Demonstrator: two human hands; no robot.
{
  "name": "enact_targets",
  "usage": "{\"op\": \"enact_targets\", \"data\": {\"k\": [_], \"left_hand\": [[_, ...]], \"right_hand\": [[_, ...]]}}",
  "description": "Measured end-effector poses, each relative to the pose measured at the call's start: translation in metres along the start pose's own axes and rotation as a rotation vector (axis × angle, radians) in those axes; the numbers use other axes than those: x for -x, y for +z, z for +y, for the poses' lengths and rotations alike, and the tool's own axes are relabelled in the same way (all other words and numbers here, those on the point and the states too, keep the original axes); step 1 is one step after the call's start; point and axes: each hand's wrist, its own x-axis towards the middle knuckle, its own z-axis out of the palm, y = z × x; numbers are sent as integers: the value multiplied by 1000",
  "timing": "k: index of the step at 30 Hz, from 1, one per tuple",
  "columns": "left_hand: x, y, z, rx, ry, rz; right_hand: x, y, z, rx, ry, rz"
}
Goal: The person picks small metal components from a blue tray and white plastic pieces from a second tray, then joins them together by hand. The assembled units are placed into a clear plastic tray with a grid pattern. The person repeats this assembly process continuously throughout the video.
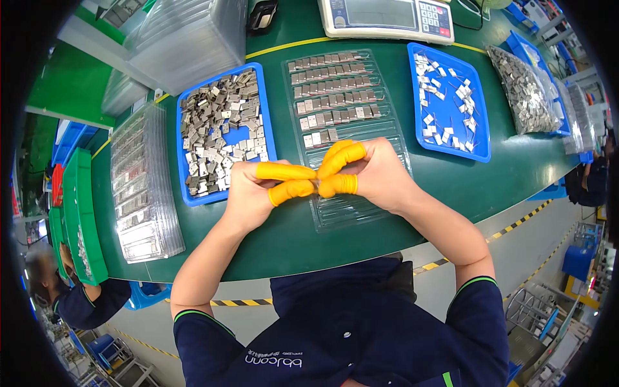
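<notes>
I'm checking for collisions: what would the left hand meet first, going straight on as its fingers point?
Probably the right hand, its yellow-covered fingertips facing it nearly head-on; whether they touch, or something small lies between, is unclear.

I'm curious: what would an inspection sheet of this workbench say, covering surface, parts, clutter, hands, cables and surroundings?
Surface: green table, yellow line along its far side.
Job's things: small grey piece held, mostly hidden; clear tray below, its far rows holding metal pieces; left blue tray heaped with more; right blue tray with scattered white pieces.
Clutter: weighing scale, filled bag, stacked clear trays.
Hands: left hand and right hand, yellow finger covers on, fingertips meeting at the grey piece.
Cables: dark cord right of the scale.
Surroundings: another person at left; striped floor tape.
</notes>
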Motion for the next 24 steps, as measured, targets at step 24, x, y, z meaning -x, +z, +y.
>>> {"op": "enact_targets", "data": {"k": [24], "left_hand": [[-16,-58,4,-932,128,558]], "right_hand": [[-6,-79,-20,1247,-405,770]]}}
